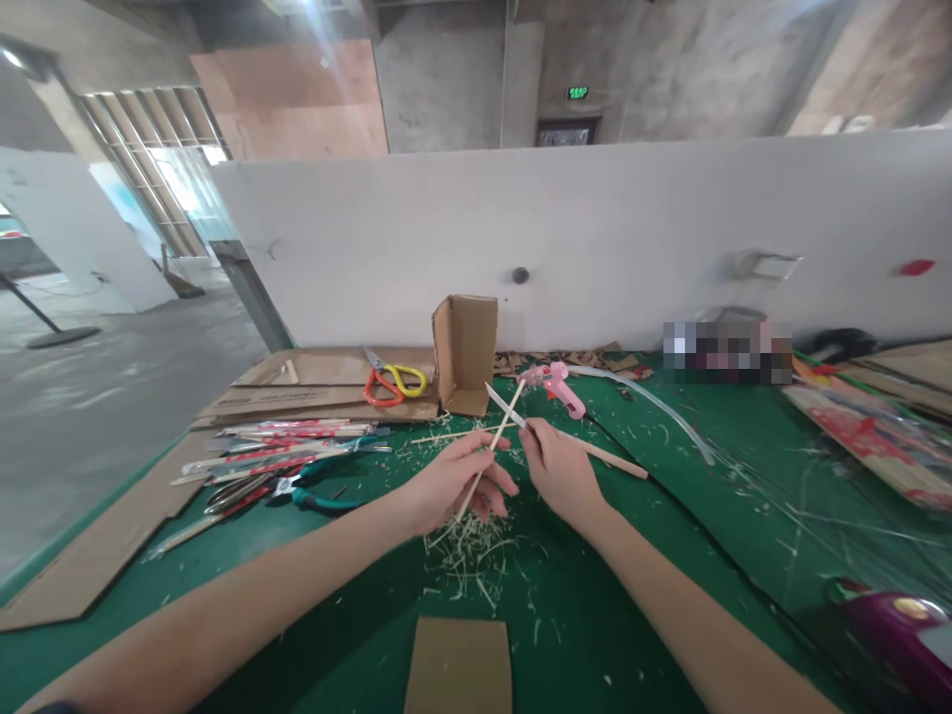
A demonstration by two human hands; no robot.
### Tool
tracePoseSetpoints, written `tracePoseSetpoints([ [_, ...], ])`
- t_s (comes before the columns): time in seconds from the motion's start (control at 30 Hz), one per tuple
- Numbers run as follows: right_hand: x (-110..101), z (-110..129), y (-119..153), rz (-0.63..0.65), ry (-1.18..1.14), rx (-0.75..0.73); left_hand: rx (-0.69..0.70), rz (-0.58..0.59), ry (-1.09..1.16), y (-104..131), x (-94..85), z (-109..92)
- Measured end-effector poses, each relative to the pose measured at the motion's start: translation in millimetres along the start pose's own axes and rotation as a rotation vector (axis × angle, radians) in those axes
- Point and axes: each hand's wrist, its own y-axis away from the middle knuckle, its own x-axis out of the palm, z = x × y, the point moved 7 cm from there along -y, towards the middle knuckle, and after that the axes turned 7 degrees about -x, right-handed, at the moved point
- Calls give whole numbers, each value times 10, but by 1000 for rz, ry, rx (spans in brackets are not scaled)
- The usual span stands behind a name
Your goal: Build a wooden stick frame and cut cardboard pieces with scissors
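A thin pale wooden stick (pixel 507 424) slants upward from my left hand (pixel 461 483), whose fingers are wrapped round its lower part. My right hand (pixel 559 471) grips a knife with a long light handle (pixel 606 457); its pale blade (pixel 504 405) points up and left and crosses the stick. Below my left hand lies a heap of thin wood shavings (pixel 476 555) on the green table. Another thin stick (pixel 446 436) lies flat behind my left hand. Just beyond the blade sits a pink glue gun (pixel 556 387).
Scissors (pixel 394 384) lie on cardboard sheets (pixel 319 400) at the back left, near wrapped sticks (pixel 283 446) and pliers (pixel 319 496). A folded cardboard piece (pixel 474 352) stands at the back. A black cable (pixel 714 545) runs right. Cardboard (pixel 459 669) lies in front.
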Motion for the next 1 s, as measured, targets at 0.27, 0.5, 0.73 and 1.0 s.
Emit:
tracePoseSetpoints([
  [0.27,52,103,22,62,62,-88,-21,-73,108,-50,-79,104],
  [0.5,80,223,55,99,275,-200,16,-175,82,-55,-145,80],
  [0.73,70,210,46,113,345,-175,28,-159,84,-48,-160,93],
  [1.0,35,104,-21,75,335,-62,-68,-76,241,-56,-178,140],
])
